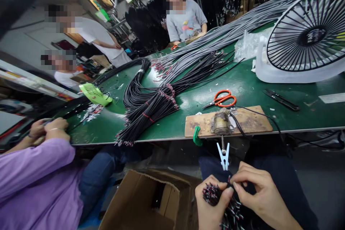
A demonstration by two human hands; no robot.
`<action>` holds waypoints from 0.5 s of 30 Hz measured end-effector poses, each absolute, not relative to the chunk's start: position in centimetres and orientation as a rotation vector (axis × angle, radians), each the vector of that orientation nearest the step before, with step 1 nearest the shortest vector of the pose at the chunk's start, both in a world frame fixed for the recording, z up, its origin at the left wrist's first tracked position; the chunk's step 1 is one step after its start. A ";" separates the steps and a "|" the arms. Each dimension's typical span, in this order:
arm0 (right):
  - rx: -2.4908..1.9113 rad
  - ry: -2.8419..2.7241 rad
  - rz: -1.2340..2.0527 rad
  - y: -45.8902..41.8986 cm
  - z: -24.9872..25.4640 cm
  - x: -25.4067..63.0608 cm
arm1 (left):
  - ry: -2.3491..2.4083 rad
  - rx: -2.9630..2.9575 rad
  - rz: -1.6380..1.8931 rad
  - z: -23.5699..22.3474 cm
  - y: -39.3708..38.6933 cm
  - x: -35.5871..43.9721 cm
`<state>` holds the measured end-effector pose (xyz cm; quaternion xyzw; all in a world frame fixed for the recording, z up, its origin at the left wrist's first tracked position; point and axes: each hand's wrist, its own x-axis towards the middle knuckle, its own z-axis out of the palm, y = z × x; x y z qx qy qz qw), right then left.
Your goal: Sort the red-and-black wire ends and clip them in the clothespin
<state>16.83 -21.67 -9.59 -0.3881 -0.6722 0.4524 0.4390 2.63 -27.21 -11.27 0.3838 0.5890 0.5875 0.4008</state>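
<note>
My left hand (206, 205) is wrapped around a bundle of black cables (211, 193) whose stripped ends show red, white and black wires. Beside it my right hand (260, 187) pinches the end of one cable, close to my left thumb. Just beyond my fingers is a light blue clothespin (224, 156), fixed to the shaft of a small motor (221, 123). That motor is mounted on a wooden board (253, 116) at the table edge. More cable ends hang below, between my hands; their lower lengths are out of sight.
Orange-handled scissors (225, 98), black snips (281, 100) and a white fan (293, 75) are on the green table (185, 127). Black cable bundles (148, 111) and grey cables (194, 61) lie across it. A cardboard box (129, 201) stands below; a purple-sleeved co-worker (40, 172) sits at left.
</note>
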 end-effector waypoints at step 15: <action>-1.026 -1.649 1.190 -21.5 -9.4 16.9 | 1.534 0.983 1.439 -11.3 -27.2 2.6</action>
